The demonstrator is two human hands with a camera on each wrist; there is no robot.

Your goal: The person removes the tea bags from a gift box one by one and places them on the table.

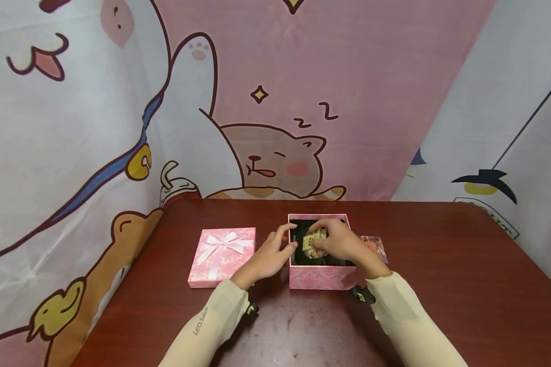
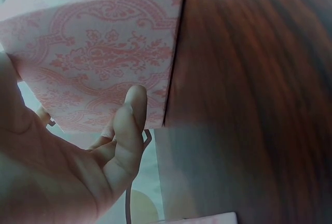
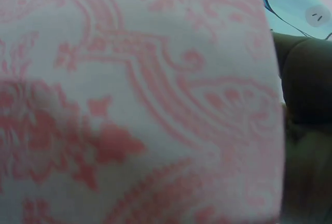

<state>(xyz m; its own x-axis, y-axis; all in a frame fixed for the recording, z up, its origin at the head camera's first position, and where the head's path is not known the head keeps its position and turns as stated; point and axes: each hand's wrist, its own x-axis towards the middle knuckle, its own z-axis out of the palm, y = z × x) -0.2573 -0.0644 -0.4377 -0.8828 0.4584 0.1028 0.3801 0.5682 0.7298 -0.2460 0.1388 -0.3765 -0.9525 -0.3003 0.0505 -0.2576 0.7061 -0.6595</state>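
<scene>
The right hand reaches over the front of the box, and its grip is narrow, thumb and fingers pinched from above around a bundle with a yellowish label; a hold from the top seems to suit the box, since its walls leave little room for a hold from the side. The bundle sits within the box's mouth, against a dark inside; whether it touches the bottom cannot be told. The left hand is at the box's left wall, its grip spread wide and holding nothing, the fingertips by the rim, probably to steady the box while the other hand works. The box stands upright on the bench, mouth up, in front of the person, which puts it within easy reach of both hands. The lid lies to its left, well apart, bow upward, likely set there so that the box's mouth is free. A flat, colourful packet lies just beside the box on the right, partly hidden by the right arm. Counted: one box, one lid with one bow, one bundle in hand, one packet, two hands; any further things inside are too dark to count.
</scene>
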